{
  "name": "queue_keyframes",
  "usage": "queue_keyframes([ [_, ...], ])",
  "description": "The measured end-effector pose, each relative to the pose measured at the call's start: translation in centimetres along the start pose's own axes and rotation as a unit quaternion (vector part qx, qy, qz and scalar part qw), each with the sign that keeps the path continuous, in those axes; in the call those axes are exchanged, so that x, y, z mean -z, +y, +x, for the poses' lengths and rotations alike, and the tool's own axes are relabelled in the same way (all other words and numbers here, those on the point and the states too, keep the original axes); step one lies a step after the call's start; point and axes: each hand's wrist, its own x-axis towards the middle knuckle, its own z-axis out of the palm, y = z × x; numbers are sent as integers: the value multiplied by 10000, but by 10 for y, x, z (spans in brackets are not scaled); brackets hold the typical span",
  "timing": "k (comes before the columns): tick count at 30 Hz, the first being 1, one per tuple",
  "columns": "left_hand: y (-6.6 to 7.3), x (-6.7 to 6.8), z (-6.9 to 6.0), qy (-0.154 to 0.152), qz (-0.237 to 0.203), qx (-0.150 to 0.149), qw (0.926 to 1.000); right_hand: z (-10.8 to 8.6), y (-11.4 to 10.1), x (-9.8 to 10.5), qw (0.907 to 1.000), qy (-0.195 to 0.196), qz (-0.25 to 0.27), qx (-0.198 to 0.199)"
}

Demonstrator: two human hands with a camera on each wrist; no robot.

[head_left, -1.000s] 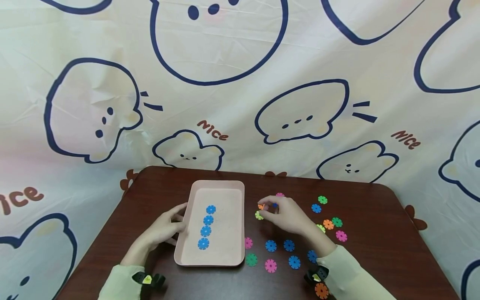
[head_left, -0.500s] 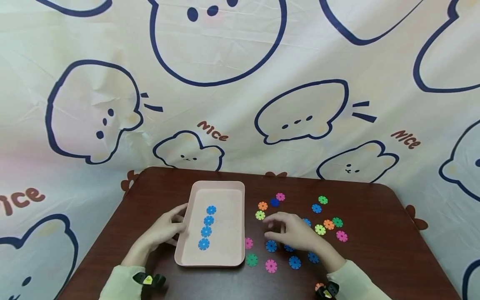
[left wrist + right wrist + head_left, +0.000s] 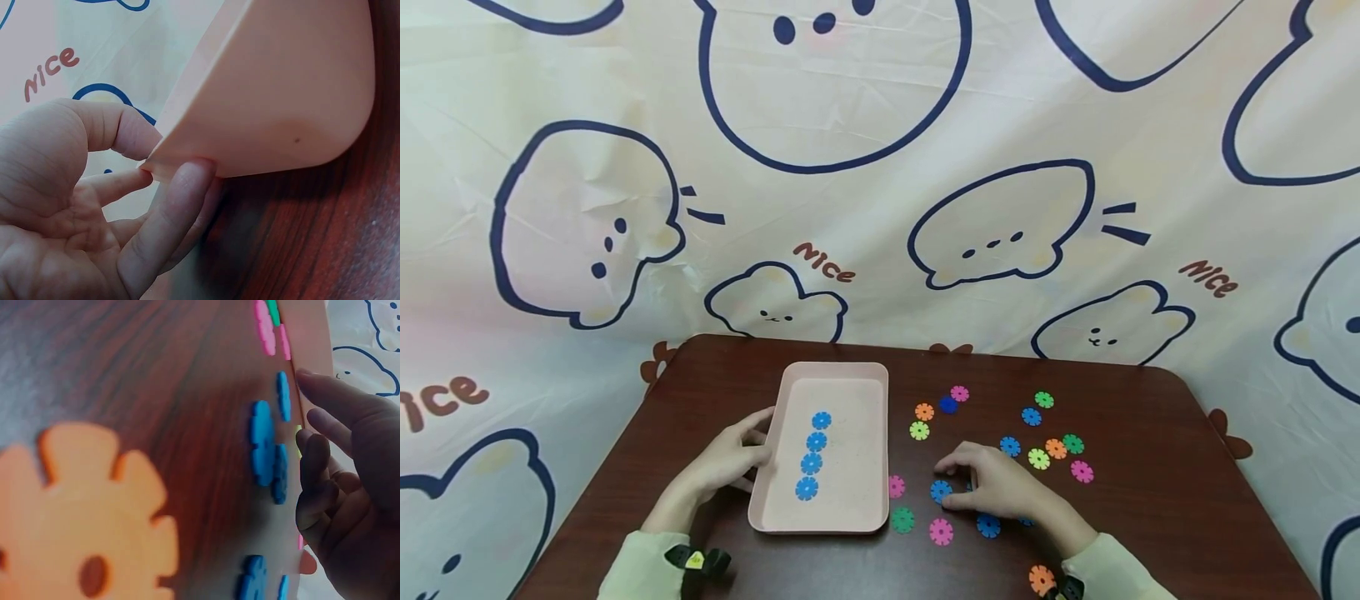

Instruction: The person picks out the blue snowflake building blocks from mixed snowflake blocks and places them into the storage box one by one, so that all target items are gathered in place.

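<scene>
In the head view the left hand (image 3: 727, 456) holds the left rim of a pale pink tray (image 3: 861, 450); the left wrist view shows its thumb and fingers (image 3: 187, 187) pinching the tray's edge (image 3: 281, 112). Four blue notched discs lie in a column in the tray, one of them at the bottom (image 3: 807, 488). The right hand (image 3: 1000, 483) hovers with relaxed, parted fingers around a blue disc (image 3: 941, 491) on the table. In the right wrist view that hand (image 3: 356, 481) is beside several blue discs, and nothing shows between its fingers.
Right of the tray, loose discs are spread on the dark table (image 3: 1150, 517): pink (image 3: 941, 532), green (image 3: 902, 520), yellow (image 3: 919, 431), orange (image 3: 1041, 579) and more. A patterned cloth (image 3: 880, 217) hangs behind the table.
My right hand has come down toward the near side, from the orange and yellow discs to the blue disc. Discs it covered at the back now show. My left hand stays on the tray.
</scene>
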Motion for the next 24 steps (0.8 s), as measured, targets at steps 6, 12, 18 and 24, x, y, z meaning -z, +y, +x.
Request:
queue_keyframes([
  [6, 0, 0, 1, -1, 34, -40, 10000, 1, 5, -5, 9996, -41, -274, -52],
  [12, 1, 0, 0, 18, 4, -38, 10000, 2, 5, -5, 9993, -75, -321, -171],
  [18, 0, 0, 0, -62, -4, -100, 9999, 2, 2, -6, 9994, -133, -269, -180],
  [24, 0, 0, 0, -50, -68, -59, 9999, 2, 1, -7, 9993, -134, -304, -166],
])
